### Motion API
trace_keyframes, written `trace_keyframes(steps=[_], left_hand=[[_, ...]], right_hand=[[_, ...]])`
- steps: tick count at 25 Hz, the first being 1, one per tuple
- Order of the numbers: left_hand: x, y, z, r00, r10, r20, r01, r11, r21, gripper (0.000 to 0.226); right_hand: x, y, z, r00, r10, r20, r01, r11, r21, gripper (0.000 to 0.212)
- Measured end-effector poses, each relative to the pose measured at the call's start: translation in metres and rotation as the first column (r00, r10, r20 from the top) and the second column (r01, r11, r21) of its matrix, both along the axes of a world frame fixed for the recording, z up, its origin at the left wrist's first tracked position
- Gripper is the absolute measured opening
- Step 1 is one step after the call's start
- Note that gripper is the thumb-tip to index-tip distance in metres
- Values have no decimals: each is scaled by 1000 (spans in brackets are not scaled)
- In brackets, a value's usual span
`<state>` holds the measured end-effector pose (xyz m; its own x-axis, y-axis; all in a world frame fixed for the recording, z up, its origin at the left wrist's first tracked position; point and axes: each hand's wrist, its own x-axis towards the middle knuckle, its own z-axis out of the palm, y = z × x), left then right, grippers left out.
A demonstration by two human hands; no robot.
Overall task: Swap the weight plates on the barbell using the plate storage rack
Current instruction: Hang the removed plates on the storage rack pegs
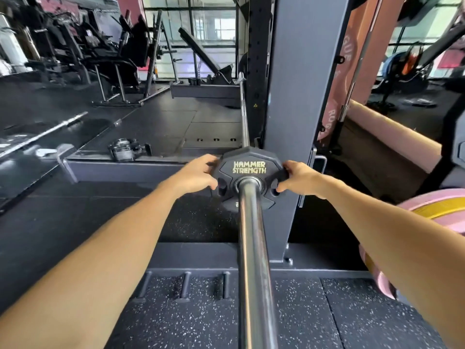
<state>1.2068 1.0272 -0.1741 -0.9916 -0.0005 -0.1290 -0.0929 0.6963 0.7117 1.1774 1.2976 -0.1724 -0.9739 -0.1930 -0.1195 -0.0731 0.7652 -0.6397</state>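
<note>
While both hands hold it: one black Hammer Strength plate (pixel 247 178) sits on the barbell sleeve (pixel 254 260)
Left hand (pixel 198 176): fingers curled on the plate's left edge
Right hand (pixel 299 178): gripping its right edge
Plate spot: right between the two hands
Pink plates (pixel 432 212): stacked off past the right hand, count unclear

Both forearms showing bare, no sleeves; left hand (pixel 196 176) & right hand (pixel 299 178) wearing no gloves, rings, or watch.
</note>
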Motion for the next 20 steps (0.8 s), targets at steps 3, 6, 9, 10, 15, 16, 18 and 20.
trace_keyframes(steps=[3, 6, 9, 10, 15, 16, 18, 20], left_hand=[[1, 12, -23, 996, 47, -70, -48, 999, -14, 70], [6, 25, -31, 972, 102, -211, -132, 982, -133, 66], [29, 36, -34, 940, 157, -302, -226, 952, -208, 69], [37, 38, -34, 934, 161, -318, -237, 947, -215, 67], [91, 44, -36, 922, 146, -359, -244, 939, -244, 63], [104, 45, -38, 919, 147, -365, -244, 941, -236, 62], [134, 47, -41, 916, 144, -375, -241, 944, -225, 59], [163, 50, -42, 910, 147, -388, -248, 943, -222, 61]], right_hand=[[0, -12, -18, 986, -103, -130, 108, 994, 34, 37], [5, -20, -28, 964, -174, -202, 190, 980, 60, 30], [25, -22, -33, 947, -209, -243, 224, 974, 34, 26], [32, -21, -33, 946, -214, -242, 225, 974, 18, 26], [90, -14, -36, 939, -215, -270, 213, 976, -37, 29], [105, -12, -37, 937, -208, -280, 205, 978, -38, 28], [137, -9, -39, 934, -194, -300, 194, 981, -31, 26], [164, -6, -39, 926, -194, -324, 197, 980, -23, 27]])
